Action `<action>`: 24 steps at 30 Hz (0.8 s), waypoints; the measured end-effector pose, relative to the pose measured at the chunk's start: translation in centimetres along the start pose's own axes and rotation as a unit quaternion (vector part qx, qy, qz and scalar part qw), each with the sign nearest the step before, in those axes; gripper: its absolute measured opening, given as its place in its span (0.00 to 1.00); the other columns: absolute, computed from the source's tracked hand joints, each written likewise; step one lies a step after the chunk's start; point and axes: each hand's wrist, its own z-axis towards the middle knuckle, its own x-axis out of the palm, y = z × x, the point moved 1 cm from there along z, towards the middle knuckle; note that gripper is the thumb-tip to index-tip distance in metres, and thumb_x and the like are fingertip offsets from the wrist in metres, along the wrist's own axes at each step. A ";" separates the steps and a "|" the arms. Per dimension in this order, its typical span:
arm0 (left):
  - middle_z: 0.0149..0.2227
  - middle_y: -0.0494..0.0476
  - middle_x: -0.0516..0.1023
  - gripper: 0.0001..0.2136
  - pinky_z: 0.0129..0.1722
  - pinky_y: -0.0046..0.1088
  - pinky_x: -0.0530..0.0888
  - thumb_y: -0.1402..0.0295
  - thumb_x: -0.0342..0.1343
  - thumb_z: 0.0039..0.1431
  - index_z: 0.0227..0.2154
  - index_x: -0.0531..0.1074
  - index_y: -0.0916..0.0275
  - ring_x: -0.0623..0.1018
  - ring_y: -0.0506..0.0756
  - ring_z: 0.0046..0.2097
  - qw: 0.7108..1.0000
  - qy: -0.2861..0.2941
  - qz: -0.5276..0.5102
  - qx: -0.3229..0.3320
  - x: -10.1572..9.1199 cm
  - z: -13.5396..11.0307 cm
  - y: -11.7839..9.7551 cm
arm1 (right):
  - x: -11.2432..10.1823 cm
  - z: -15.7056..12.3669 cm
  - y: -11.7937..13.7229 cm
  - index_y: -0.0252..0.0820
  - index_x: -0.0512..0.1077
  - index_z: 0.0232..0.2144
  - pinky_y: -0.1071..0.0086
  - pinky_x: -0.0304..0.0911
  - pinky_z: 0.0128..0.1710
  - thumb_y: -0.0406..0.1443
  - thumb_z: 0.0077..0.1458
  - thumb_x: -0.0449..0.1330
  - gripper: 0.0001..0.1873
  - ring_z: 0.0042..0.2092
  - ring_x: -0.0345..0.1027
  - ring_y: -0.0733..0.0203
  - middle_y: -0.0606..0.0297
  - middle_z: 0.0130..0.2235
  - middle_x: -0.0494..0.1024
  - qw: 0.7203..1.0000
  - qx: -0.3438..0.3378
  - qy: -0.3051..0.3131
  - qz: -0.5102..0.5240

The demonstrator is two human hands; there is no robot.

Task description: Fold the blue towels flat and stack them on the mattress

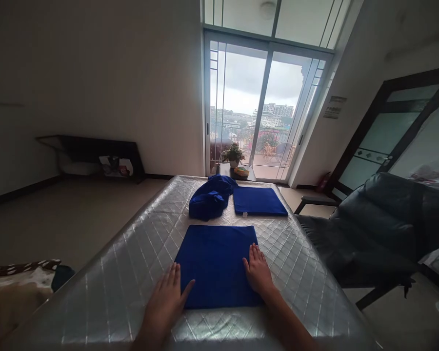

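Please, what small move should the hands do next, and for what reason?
Probably slide the fingertips of the left hand and right hand under the side edges of the near blue cloth, to lift it evenly. It already lies flat and squared, with one hand at each side, and a similar flat blue piece lies beyond it, beside a crumpled blue heap.

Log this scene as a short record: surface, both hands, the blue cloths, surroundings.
surface: table with a shiny silvery cover
left hand: open, at the left edge of the near blue cloth, thumb over it
right hand: open, at that cloth's right edge
near blue cloth: flat, roughly square
far blue cloth: flat, pale tag at its near edge
crumpled blue cloth: heaped left of the far one
right of table: dark chair
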 end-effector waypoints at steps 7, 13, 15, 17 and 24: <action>0.68 0.65 0.52 0.34 0.67 0.44 0.56 0.49 0.28 0.67 0.66 0.54 0.68 0.52 0.60 0.69 0.948 0.025 -0.109 0.296 -2.6 4.4 -14.3 | 0.3 -0.4 -0.3 0.25 0.47 0.67 0.61 0.33 0.67 0.40 0.67 0.38 0.32 0.70 0.33 0.57 0.50 0.69 0.44 0.999 -0.019 -0.002 -0.026; 0.69 0.68 0.50 0.36 0.68 0.45 0.52 0.47 0.28 0.66 0.66 0.53 0.70 0.50 0.62 0.70 0.955 0.044 -0.114 0.269 -0.8 6.8 -15.7 | 0.4 -0.2 -0.3 0.25 0.46 0.67 0.61 0.33 0.67 0.40 0.67 0.38 0.32 0.70 0.32 0.57 0.51 0.69 0.43 1.000 -0.014 -0.002 -0.026; 0.69 0.67 0.49 0.36 0.68 0.46 0.52 0.47 0.30 0.66 0.66 0.52 0.69 0.49 0.62 0.70 0.965 0.050 -0.107 0.236 -0.5 7.0 -13.5 | 0.4 -0.2 -0.2 0.26 0.46 0.67 0.61 0.34 0.67 0.41 0.67 0.38 0.33 0.70 0.32 0.57 0.51 0.69 0.42 1.000 -0.008 -0.004 -0.014; 0.69 0.67 0.49 0.37 0.68 0.47 0.51 0.46 0.30 0.65 0.66 0.52 0.69 0.49 0.63 0.70 0.976 0.058 -0.089 0.190 -0.6 6.9 -10.5 | 0.3 -0.3 -0.1 0.26 0.46 0.67 0.61 0.34 0.67 0.42 0.67 0.37 0.33 0.70 0.32 0.58 0.52 0.69 0.43 1.000 -0.005 -0.005 -0.007; 0.69 0.72 0.50 0.38 0.66 0.49 0.53 0.45 0.31 0.64 0.66 0.51 0.72 0.50 0.67 0.69 0.999 0.004 0.010 0.046 -0.7 5.2 -0.6 | 0.2 -0.3 0.2 0.26 0.46 0.67 0.61 0.33 0.67 0.41 0.66 0.38 0.33 0.70 0.34 0.56 0.52 0.69 0.43 1.000 0.000 -0.001 -0.016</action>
